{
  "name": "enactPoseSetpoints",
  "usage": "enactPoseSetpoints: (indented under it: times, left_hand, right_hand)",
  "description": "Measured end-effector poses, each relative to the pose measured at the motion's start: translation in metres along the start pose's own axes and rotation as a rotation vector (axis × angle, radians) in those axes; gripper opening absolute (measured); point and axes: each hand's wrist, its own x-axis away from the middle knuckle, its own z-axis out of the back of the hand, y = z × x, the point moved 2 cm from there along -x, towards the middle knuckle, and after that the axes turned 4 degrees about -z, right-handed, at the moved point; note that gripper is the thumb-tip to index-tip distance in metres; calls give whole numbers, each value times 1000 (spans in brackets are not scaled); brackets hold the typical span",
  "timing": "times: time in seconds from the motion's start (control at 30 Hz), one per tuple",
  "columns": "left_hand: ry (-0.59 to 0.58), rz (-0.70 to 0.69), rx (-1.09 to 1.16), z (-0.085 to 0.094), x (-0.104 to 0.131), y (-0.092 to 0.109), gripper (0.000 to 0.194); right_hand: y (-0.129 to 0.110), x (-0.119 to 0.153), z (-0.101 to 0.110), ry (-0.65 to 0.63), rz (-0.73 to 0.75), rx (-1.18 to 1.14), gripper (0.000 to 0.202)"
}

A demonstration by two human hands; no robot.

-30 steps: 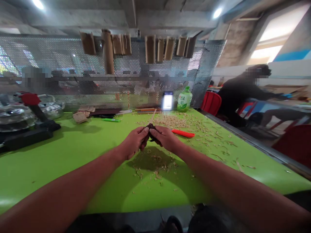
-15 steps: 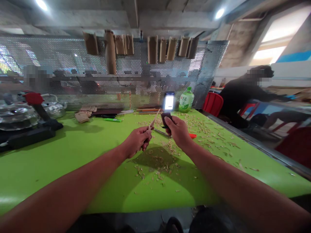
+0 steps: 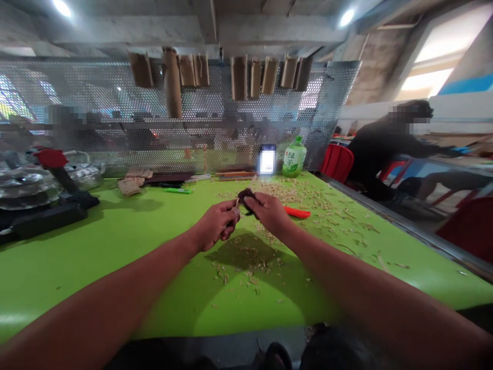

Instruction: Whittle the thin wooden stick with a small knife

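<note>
Over the green table (image 3: 154,288), my left hand (image 3: 218,221) is closed on a thin pale wooden piece (image 3: 238,203). My right hand (image 3: 266,209) pinches a dark brown piece (image 3: 246,196), possibly sandpaper or cloth, against the wooden piece. The two hands are close together, with the dark piece between them. Beside my right hand, a red-orange tool handle (image 3: 297,212) lies on the table. Curled wood shavings (image 3: 252,267) are scattered under and around my hands.
A lit phone (image 3: 267,160) and a green bottle (image 3: 294,158) stand at the back. A green knife (image 3: 177,190) lies back left; metal kettles (image 3: 82,172) and a black-and-red device (image 3: 52,158) sit far left. A person (image 3: 389,139) sits at the right.
My right hand has moved left and slightly down, bringing the dark piece onto the wooden piece. My left hand has barely moved.
</note>
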Motion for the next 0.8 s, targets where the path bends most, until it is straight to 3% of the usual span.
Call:
enactPoseSetpoints:
  times: [0.1,0.23,0.43,0.5,0.63,0.8]
  left_hand:
    - [-8,6,0,-1,0,0,19]
    - [49,-3,-60,-1,-1,-1,17]
    - [1,3,-82,-2,1,3,11]
    - [-6,-4,-104,0,1,3,11]
    - [1,-51,-108,5,-1,0,20]
    - [10,-89,-129,8,-2,-1,25]
  right_hand:
    - [3,-2,4,81,-46,-18,39]
    - [3,-2,-2,-60,35,30,37]
    - [18,-18,13,177,-70,65,37]
    - [26,-25,25,272,-135,-48,34]
    - [39,-34,44,455,-278,-504,29]
    - [32,-28,34,288,-213,-674,32]
